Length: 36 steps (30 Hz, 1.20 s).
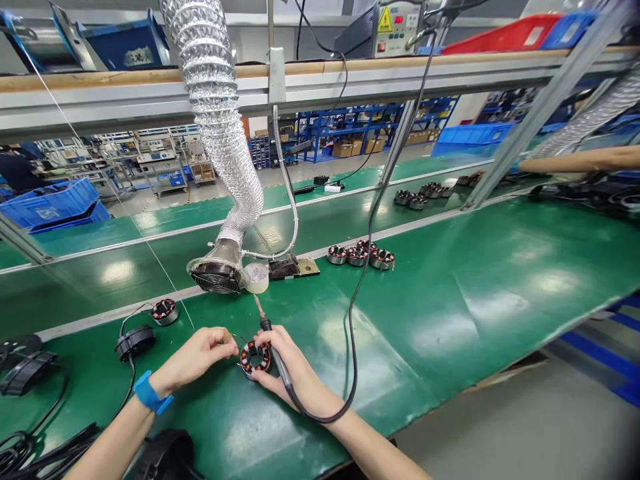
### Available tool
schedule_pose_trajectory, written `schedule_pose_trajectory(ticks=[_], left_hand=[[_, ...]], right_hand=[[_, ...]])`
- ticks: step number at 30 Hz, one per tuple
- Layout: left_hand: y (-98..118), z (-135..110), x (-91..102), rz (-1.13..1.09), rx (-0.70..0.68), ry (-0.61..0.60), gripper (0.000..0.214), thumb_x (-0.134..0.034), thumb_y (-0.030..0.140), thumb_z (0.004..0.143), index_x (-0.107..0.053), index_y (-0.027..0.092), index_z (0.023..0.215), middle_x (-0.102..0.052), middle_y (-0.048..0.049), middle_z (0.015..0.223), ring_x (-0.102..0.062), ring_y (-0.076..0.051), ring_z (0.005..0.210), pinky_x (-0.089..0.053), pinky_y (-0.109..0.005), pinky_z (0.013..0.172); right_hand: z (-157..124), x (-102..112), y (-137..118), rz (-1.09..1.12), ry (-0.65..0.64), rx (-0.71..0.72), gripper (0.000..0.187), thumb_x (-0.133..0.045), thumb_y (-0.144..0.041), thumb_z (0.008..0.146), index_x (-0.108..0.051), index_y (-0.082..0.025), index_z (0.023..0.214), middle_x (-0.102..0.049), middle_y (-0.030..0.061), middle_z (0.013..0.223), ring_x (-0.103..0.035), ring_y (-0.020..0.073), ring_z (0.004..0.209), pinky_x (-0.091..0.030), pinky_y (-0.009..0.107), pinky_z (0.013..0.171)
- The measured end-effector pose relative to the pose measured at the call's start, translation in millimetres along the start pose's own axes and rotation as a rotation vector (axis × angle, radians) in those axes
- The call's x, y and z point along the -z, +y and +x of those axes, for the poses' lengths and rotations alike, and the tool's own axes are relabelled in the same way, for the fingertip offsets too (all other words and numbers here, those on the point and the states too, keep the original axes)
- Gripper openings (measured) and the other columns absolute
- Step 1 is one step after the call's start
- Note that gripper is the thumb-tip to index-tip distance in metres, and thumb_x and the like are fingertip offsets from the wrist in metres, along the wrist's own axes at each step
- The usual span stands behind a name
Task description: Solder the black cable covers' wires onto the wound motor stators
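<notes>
My right hand (290, 367) holds a soldering iron (281, 363) between thumb and fingers, its tip pointing up and away. The same hand's thumb and fingertips grip a motor stator (249, 365), a ring with copper windings, just above the green bench. My left hand (213, 350), with a blue wristband (151, 393), is pinched closed at the stator's left side. A thin wire shows by those fingertips, but what they pinch is too small to make out. Beyond the iron's tip stands a small round tin (257, 277) beside a metal holder (295, 268).
A fume extractor hose (220, 127) hangs down to a black grille. Several stators (357, 257) sit at the bench's back edge. Black housings (135, 342) with cables lie at left, one by another stator (165, 311). The iron's cord (356, 320) loops at right. Another person's arm (580, 161) reaches in at far right.
</notes>
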State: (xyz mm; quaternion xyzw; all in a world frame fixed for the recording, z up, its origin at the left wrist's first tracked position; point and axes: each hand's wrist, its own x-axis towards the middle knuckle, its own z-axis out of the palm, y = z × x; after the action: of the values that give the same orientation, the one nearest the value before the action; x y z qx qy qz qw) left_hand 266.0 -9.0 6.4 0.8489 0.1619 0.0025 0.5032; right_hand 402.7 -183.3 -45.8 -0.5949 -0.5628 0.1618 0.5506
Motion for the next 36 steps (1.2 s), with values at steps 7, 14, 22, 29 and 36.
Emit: schedule_pose_trajectory(ticks=[7, 14, 22, 29, 36], left_hand=[[17, -9, -4.4, 0.258, -0.083, 0.007, 0.035, -0.048, 0.042, 0.093, -0.066, 0.017, 0.076, -0.063, -0.0030, 0.080, -0.056, -0.017, 0.074, -0.041, -0.026, 0.070], [13, -2, 4.7, 0.378, -0.063, 0.203, 0.032, -0.044, 0.042, 0.093, -0.065, 0.019, 0.087, -0.063, -0.0042, 0.089, -0.056, -0.019, 0.080, -0.039, -0.028, 0.073], [0, 4, 5.9, 0.073, 0.062, -0.089, 0.045, -0.045, 0.059, 0.088, -0.054, 0.018, 0.069, -0.050, 0.0019, 0.066, -0.044, -0.015, 0.066, -0.037, -0.025, 0.064], [-33, 11, -4.5, -0.062, 0.049, -0.043, 0.056, -0.054, 0.071, 0.077, -0.057, 0.018, 0.061, -0.051, -0.0005, 0.060, -0.045, -0.017, 0.062, -0.040, -0.027, 0.062], [-26, -11, -0.6, -0.021, 0.118, 0.049, 0.051, -0.060, 0.069, 0.073, -0.056, 0.019, 0.065, -0.051, 0.0001, 0.066, -0.045, -0.018, 0.067, -0.040, -0.026, 0.064]], right_hand=[[1, 0, 0, 0.015, -0.028, 0.009, 0.045, -0.069, -0.006, 0.076, -0.050, -0.025, 0.112, -0.047, 0.0016, 0.108, -0.053, 0.0149, 0.094, -0.045, 0.027, 0.087], [1, -1, -1, 0.022, -0.042, 0.042, 0.046, -0.071, -0.008, 0.076, -0.050, -0.025, 0.114, -0.048, 0.0019, 0.109, -0.053, 0.0152, 0.098, -0.044, 0.027, 0.089], [6, 1, 5, -0.015, -0.055, 0.103, 0.051, -0.084, -0.024, 0.068, -0.055, -0.022, 0.110, -0.053, 0.0033, 0.105, -0.053, 0.0162, 0.095, -0.045, 0.025, 0.085], [8, -6, 12, -0.016, -0.049, 0.152, 0.057, -0.087, -0.041, 0.062, -0.057, -0.023, 0.107, -0.055, 0.0017, 0.096, -0.052, 0.0163, 0.090, -0.046, 0.023, 0.079], [6, -5, 9, -0.001, -0.040, 0.167, 0.051, -0.085, -0.037, 0.066, -0.056, -0.022, 0.105, -0.056, 0.0028, 0.099, -0.053, 0.0168, 0.092, -0.047, 0.024, 0.081]])
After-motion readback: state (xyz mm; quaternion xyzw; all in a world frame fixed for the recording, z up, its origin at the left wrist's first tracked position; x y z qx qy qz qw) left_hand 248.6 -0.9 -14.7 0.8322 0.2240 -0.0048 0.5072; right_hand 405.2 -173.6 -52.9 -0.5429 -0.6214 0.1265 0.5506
